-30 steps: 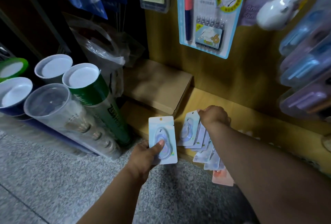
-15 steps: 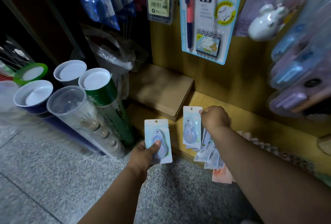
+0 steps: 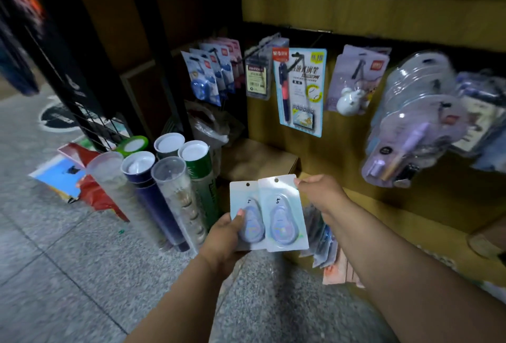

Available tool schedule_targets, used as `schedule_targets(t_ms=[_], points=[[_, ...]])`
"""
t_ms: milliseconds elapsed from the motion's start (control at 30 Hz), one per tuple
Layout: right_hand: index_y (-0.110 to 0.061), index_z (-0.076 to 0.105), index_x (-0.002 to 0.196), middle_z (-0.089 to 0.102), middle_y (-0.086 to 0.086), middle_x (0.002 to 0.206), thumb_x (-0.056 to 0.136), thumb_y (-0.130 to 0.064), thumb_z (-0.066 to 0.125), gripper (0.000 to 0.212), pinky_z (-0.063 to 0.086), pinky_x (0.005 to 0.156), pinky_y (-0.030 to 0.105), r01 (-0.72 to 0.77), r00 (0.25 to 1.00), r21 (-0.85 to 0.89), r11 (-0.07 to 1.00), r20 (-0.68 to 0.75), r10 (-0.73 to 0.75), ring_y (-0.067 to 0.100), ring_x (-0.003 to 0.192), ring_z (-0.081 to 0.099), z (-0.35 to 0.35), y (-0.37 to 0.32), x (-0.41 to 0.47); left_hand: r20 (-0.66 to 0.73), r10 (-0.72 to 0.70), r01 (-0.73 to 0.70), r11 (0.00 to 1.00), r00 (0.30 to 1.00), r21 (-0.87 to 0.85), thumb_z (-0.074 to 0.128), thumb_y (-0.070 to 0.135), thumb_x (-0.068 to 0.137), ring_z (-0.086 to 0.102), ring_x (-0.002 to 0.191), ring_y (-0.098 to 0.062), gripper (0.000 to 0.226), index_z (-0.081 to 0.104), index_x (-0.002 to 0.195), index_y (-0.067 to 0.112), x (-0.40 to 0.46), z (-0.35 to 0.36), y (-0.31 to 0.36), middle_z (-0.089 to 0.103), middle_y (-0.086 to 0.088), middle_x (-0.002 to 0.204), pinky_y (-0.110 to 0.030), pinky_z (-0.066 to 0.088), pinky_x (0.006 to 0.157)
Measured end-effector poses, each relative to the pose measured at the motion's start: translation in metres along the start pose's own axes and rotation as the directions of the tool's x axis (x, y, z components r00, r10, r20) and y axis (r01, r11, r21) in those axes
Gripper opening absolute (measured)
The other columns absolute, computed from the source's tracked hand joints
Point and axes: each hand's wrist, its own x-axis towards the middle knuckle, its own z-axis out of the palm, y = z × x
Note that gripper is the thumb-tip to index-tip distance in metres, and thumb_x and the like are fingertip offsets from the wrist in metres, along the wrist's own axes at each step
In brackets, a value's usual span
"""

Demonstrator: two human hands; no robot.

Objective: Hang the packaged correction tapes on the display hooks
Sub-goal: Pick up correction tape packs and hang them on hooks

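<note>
Hands held two carded correction tapes side by side, long axes upright, punched holes at the top. Left hand [image 3: 223,236] gripped the left pack [image 3: 246,215] at its lower edge, thumb on the blister. Right hand [image 3: 319,194] pinched the top right corner of the right pack [image 3: 282,216], which overlapped the left one. Display hooks [image 3: 257,49] stood above and beyond, on the wooden panel [image 3: 342,129], most already loaded. More packs [image 3: 320,244] lay below the right wrist. Open air separated packs from hooks; judged next move: upward and forward.
</note>
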Motion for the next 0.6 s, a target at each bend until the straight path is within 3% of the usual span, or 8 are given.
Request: schedule_targets(t_ms=[133, 233, 367, 467, 600], points=[[0.001, 0.066, 0.11, 0.059, 0.005, 0.098, 0.088, -0.022, 0.068, 0.033, 0.038, 0.066, 0.022, 0.056, 0.998, -0.013, 0.998, 0.027, -0.055, 0.018, 0.089, 0.051, -0.008, -0.027, -0.017, 0.035, 0.071, -0.073, 0.996, 0.997, 0.041, 0.048, 0.029, 0.102, 0.07, 0.085, -0.025, 0.026, 0.065, 0.113, 0.013, -0.028, 0.001, 0.026, 0.075, -0.009, 0.098, -0.036, 0.059, 0.067], [0.0, 0.067, 0.108, 0.059, 0.005, 0.098, 0.087, -0.022, 0.068, 0.031, 0.036, 0.077, 0.021, 0.104, 0.993, -0.006, 0.995, 0.064, -0.103, 0.015, 0.094, 0.051, -0.013, -0.046, -0.031, 0.041, 0.129, -0.131, 0.991, 0.991, 0.04, 0.048, 0.029, 0.102, 0.071, 0.085, -0.028, 0.027, 0.066, 0.114, 0.013, -0.047, 0.001, 0.043, 0.077, -0.009, 0.095, -0.046, 0.057, 0.08], [0.003, 0.067, 0.107, 0.063, 0.01, 0.101, 0.086, -0.018, 0.07, 0.031, 0.036, 0.084, 0.023, 0.153, 0.984, 0.084, 0.985, 0.074, -0.16, 0.017, 0.098, 0.054, -0.014, -0.068, -0.049, 0.094, 0.184, -0.181, 0.983, 0.978, -0.035, 0.044, 0.023, 0.104, 0.076, 0.073, -0.02, 0.025, 0.065, 0.108, 0.011, -0.073, 0.004, 0.066, 0.079, -0.006, 0.087, -0.034, 0.06, 0.054], [0.005, 0.065, 0.108, 0.062, 0.01, 0.101, 0.086, -0.017, 0.07, 0.032, 0.036, 0.085, 0.023, 0.182, 0.978, 0.113, 0.977, 0.082, -0.192, 0.017, 0.099, 0.053, -0.019, -0.09, -0.06, 0.083, 0.231, -0.226, 0.972, 0.97, -0.058, 0.044, 0.023, 0.104, 0.076, 0.081, -0.021, 0.027, 0.065, 0.114, 0.01, -0.086, 0.005, 0.079, 0.079, -0.007, 0.095, -0.033, 0.06, 0.057], [0.004, 0.066, 0.105, 0.065, 0.019, 0.116, 0.086, -0.016, 0.069, 0.028, 0.037, 0.089, 0.025, 0.244, 0.963, 0.141, 0.959, 0.079, -0.257, 0.022, 0.104, 0.057, -0.017, -0.113, -0.072, 0.075, 0.236, -0.23, 0.97, 0.969, -0.074, 0.042, 0.034, 0.104, 0.075, 0.089, -0.023, 0.034, 0.065, 0.119, 0.015, -0.1, 0.013, 0.095, 0.078, -0.005, 0.101, -0.035, 0.06, 0.064]])
